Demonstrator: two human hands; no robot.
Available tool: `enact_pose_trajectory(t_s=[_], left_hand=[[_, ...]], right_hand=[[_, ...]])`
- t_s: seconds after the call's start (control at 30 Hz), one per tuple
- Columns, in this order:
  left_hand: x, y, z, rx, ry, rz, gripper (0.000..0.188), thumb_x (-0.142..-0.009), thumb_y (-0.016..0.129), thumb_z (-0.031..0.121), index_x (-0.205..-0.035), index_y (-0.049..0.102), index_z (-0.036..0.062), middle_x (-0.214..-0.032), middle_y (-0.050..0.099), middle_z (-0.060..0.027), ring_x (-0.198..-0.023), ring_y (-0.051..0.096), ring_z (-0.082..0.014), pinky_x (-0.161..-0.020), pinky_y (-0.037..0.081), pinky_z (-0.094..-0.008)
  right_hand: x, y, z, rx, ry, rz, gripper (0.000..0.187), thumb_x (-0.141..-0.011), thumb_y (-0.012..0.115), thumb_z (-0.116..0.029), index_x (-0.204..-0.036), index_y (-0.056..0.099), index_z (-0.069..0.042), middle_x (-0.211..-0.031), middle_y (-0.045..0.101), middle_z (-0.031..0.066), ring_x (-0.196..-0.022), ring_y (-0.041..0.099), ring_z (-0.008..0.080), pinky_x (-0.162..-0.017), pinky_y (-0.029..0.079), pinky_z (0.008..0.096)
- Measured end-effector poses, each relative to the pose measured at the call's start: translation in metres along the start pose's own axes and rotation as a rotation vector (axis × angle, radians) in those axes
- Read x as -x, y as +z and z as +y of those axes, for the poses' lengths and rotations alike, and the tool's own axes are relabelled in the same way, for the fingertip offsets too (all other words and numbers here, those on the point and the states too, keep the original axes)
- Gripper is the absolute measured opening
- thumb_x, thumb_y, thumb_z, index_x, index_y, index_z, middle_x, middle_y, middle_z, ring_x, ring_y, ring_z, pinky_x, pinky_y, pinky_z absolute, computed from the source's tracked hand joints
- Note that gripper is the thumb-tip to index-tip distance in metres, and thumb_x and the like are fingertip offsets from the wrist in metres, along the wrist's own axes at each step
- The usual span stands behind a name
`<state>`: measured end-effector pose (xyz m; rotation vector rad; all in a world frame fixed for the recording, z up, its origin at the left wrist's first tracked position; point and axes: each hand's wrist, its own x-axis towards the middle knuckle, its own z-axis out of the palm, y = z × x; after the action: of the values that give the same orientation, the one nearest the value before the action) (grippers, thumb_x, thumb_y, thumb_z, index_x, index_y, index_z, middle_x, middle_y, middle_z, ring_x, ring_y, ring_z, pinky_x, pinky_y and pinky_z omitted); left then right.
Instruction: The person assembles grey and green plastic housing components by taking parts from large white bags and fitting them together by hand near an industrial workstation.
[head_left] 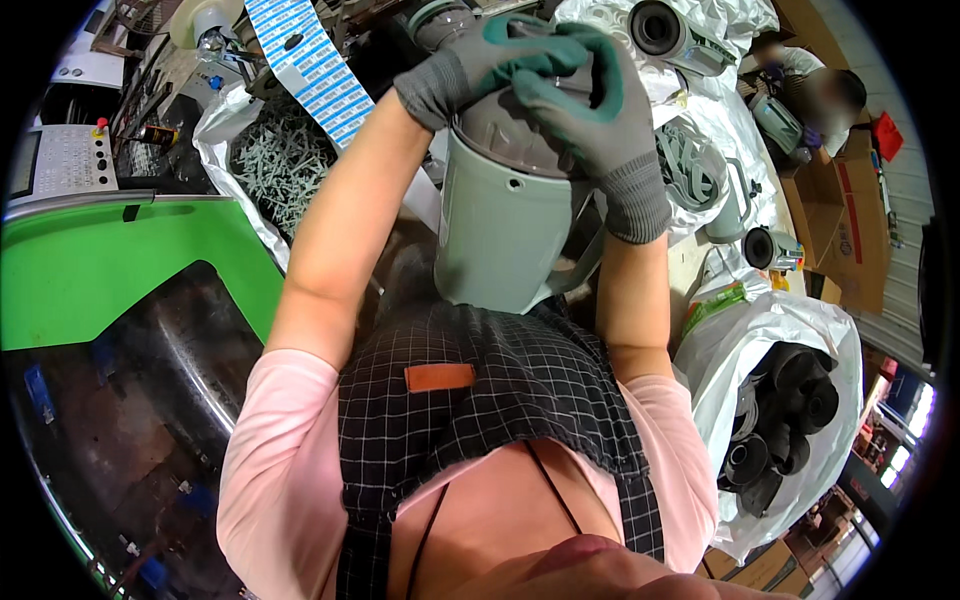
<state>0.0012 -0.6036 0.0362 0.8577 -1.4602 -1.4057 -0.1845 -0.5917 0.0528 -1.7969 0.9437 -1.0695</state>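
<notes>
A grey-green canister (498,235) with a side handle (577,275) stands upright in front of my apron. A dark see-through cover (505,135) sits on its top. My left hand (505,68), in a grey and green work glove, curls over the cover from the left. From the right, my right hand (600,110), gloved alike, closes on the same cover, fingers bent toward the left hand. The gloves hide the top of the cover and whatever small part may lie between the fingers.
A sheet of blue-and-white labels (318,75) hangs beside a bag of small grey-green parts (280,160). At right are a bag of grey-green rings (690,170), a bag of black parts (780,420) and a cardboard box (845,215). Another person (815,100) works at the far right.
</notes>
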Motion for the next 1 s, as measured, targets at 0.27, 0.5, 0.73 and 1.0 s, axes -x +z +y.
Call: enact_pose_trajectory(t_s=[0.27, 0.5, 0.73, 1.0], left_hand=[[0.026, -0.012, -0.01, -0.076, 0.018, 0.017, 0.037, -0.09, 0.07, 0.017, -0.122, 0.064, -0.0008, -0.118, 0.067, -0.0074, -0.106, 0.063, -0.0131, -0.094, 0.051, -0.028], [0.035, -0.021, -0.008, -0.071, 0.02, 0.005, 0.037, -0.09, 0.072, 0.025, -0.117, 0.068, 0.0007, -0.115, 0.07, -0.0103, -0.106, 0.064, -0.0151, -0.094, 0.05, -0.0291], [0.075, -0.031, -0.033, 0.043, 0.164, 0.463, 0.041, -0.089, 0.071, 0.021, -0.125, 0.059, 0.0062, -0.122, 0.063, -0.0081, -0.109, 0.062, -0.02, -0.095, 0.051, -0.0343], [0.208, -0.225, -0.134, -0.319, -0.087, 1.364, 0.064, -0.078, 0.084, 0.012, -0.129, 0.049, -0.0042, -0.119, 0.063, -0.0144, -0.091, 0.065, -0.0172, -0.074, 0.056, -0.028]], right_hand=[[0.002, 0.015, -0.001, 0.025, -0.057, -0.106, 0.065, -0.069, 0.085, -0.029, -0.122, 0.059, -0.001, -0.118, 0.064, 0.0143, -0.108, 0.063, 0.0221, -0.091, 0.051, 0.0341], [-0.012, 0.002, 0.038, -0.42, 0.201, -0.349, 0.051, -0.085, 0.073, -0.044, -0.112, 0.053, -0.005, -0.085, 0.053, -0.0016, -0.073, 0.046, 0.0055, -0.065, 0.037, 0.0196], [-0.01, 0.002, 0.022, -0.467, 0.276, 0.021, 0.042, -0.096, 0.058, -0.029, -0.128, 0.056, -0.002, -0.117, 0.062, 0.0072, -0.103, 0.059, 0.016, -0.096, 0.045, 0.0316], [0.095, -0.073, 0.088, -0.672, 0.677, 0.115, 0.058, -0.104, 0.045, -0.042, -0.15, 0.036, -0.008, -0.148, 0.046, 0.0099, -0.135, 0.045, 0.023, -0.113, 0.036, 0.0409]])
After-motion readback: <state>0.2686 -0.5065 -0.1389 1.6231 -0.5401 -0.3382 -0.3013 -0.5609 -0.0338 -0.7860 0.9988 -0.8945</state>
